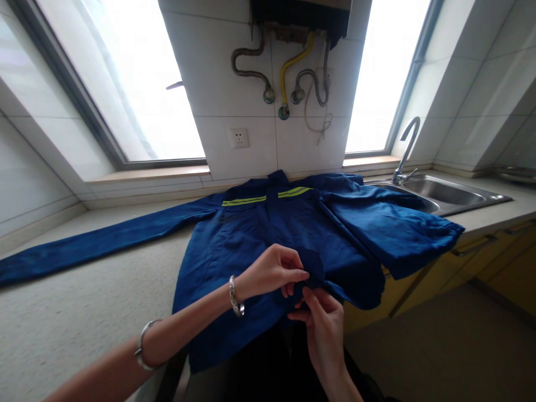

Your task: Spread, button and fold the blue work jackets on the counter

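Observation:
A blue work jacket (234,251) with yellow-green stripes across its chest lies spread on the counter, collar towards the wall. Its left-hand sleeve stretches far along the counter, while the other sleeve drapes towards the sink and over the front edge. Near the jacket's lower front edge, my left hand (274,272) pinches the blue cloth between thumb and fingers. Just below and to the right, my right hand (322,318) grips the same piece of fabric with its fingertips. Whatever small part lies between the fingers is hidden. Two silver bracelets circle my left wrist and forearm.
A stone-look counter (104,296) runs along the tiled wall. To the right is a steel sink (452,190) with a faucet (408,151). Yellow cabinets (439,273) stand below. Hoses hang from a heater (301,14) above a wall socket (239,138).

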Demonstrator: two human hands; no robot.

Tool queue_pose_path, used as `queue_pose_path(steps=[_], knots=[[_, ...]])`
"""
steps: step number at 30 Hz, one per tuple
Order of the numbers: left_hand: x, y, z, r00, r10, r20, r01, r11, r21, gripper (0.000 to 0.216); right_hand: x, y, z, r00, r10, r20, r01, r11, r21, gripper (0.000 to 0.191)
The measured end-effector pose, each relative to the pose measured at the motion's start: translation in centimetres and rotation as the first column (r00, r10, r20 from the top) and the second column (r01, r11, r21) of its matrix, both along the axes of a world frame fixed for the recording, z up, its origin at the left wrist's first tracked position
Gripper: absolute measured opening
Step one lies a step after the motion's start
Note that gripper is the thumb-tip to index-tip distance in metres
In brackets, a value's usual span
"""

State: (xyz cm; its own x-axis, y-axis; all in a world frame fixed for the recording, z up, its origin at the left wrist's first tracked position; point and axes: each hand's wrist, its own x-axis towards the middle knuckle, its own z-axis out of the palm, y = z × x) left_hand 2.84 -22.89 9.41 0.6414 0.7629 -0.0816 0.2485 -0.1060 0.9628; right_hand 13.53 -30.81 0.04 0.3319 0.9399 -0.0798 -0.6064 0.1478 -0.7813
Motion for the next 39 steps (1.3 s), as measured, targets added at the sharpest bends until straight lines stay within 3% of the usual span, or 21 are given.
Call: queue_pose_path(steps=[3,8,14,24,27,30,36,39], knots=[[-0.1,0.1,0.1,1.0,0.014,0.007,-0.014,0.999,0.033,0.033,-0.6,-0.1,-0.3,0.999,0.025,-0.032,-0.025,1.0,-0.01,0.037],[-0.2,0.1,0.2,0.999,0.014,-0.031,-0.013,0.998,0.058,0.029,-0.3,0.2,-0.8,0.99,0.097,0.106,-0.095,0.995,-0.023,0.04],[-0.1,-0.2,0.0,0.999,0.009,-0.05,-0.005,0.997,0.077,0.029,0.1,0.3,-1.1,0.982,0.022,0.187,-0.021,1.0,-0.009,0.038],[0.1,0.1,-0.2,0.997,0.04,-0.062,-0.036,0.997,0.069,0.028,-0.5,0.1,-1.6,0.99,-0.112,0.082,0.109,0.993,0.038,0.036],[-0.4,1.3,-0.3,0.989,0.134,-0.063,-0.12,0.976,0.18,0.029,-0.5,-0.4,-1.7,0.986,-0.141,0.091,0.138,0.989,0.047,0.035],[-1.3,3.3,-0.1,0.961,0.273,-0.055,-0.241,0.913,0.328,0.032,-0.6,-1.0,-1.9,0.977,-0.157,0.142,0.15,0.987,0.064,0.036],[-2.2,5.5,-0.4,0.954,0.29,-0.072,-0.236,0.88,0.413,0.033,-1.2,-1.5,-2.3,0.983,-0.106,0.146,0.097,0.993,0.071,0.038],[-2.3,5.8,-0.9,0.969,0.23,-0.086,-0.183,0.911,0.37,0.036,-1.1,-1.8,-2.5,0.995,0.029,0.092,-0.036,0.996,0.077,0.039]])
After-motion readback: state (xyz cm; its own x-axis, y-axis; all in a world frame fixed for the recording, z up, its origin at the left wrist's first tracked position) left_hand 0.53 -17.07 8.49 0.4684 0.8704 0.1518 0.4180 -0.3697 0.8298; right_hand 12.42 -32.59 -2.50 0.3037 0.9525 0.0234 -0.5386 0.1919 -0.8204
